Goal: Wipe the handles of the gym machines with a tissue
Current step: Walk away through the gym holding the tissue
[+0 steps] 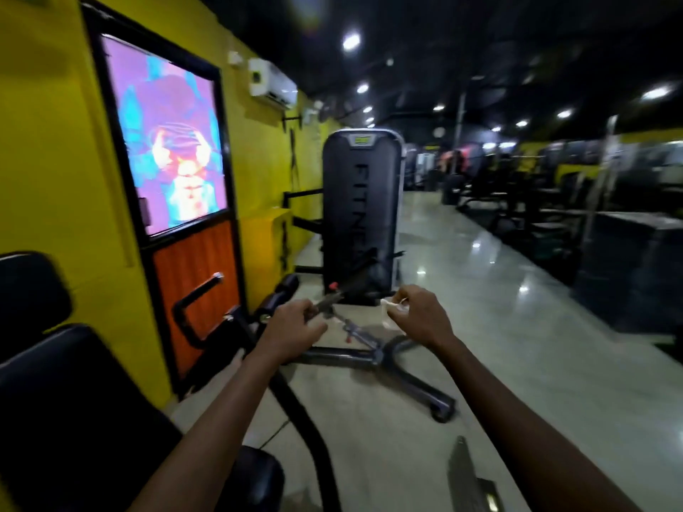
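Two bare forearms reach out from the bottom of the view toward a thin metal handle bar that slants up to a red tip, in front of the tall black weight-stack tower. Nearer than the bar, on its left side, sits the black padded seat of the machine.

The left hand has its fingers curled round the lower end of the bar and holds it. The right hand, just to the right of the bar and not touching it, pinches a small white tissue between thumb and fingertips; most of the tissue is hidden behind the fingers.

As a judgement, the tissue is light, soft and easily torn, so it is best bunched into a pad and wrapped round the metal, not dragged flat. The bar looks stiff, smooth and likely slick; it appears free to swing, so steadying it near one end, as the left hand does, leaves the rest open for wiping.

Counted: two hands, one tissue, one bar in hand. A second black loop handle stands left of the bar against the orange door panel. Further machines lie well beyond the tower, too blurred to count.
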{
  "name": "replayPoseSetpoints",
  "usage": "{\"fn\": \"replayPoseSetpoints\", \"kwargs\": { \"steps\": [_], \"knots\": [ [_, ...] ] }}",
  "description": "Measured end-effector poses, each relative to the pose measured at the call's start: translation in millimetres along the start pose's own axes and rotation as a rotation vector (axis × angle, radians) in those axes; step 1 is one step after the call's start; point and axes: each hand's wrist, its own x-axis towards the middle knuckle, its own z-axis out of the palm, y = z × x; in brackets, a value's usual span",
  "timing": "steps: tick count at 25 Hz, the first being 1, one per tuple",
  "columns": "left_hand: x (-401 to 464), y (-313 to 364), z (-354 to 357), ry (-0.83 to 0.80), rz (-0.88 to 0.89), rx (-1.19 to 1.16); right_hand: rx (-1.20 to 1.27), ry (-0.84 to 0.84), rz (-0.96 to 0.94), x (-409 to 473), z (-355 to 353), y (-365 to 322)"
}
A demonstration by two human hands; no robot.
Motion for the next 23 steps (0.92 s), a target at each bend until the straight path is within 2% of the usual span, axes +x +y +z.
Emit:
{"fn": "replayPoseSetpoints", "kwargs": {
  "steps": [4, 13, 19, 23],
  "knots": [
    [18, 95, 82, -0.064, 0.131, -0.073, -0.101, 0.094, 0.098, -22, -91, 81],
    [39, 291, 252, -0.191, 0.23, -0.245, -0.329, 0.212, 0.246, -65, -287, 254],
    [40, 376, 339, -0.296, 0.31, -0.312, -0.372, 0.273, 0.375, -102, -356, 333],
    [52, 410, 382, -0.339, 0.341, -0.352, -0.403, 0.306, 0.417, -107, -379, 374]
  ]
}}
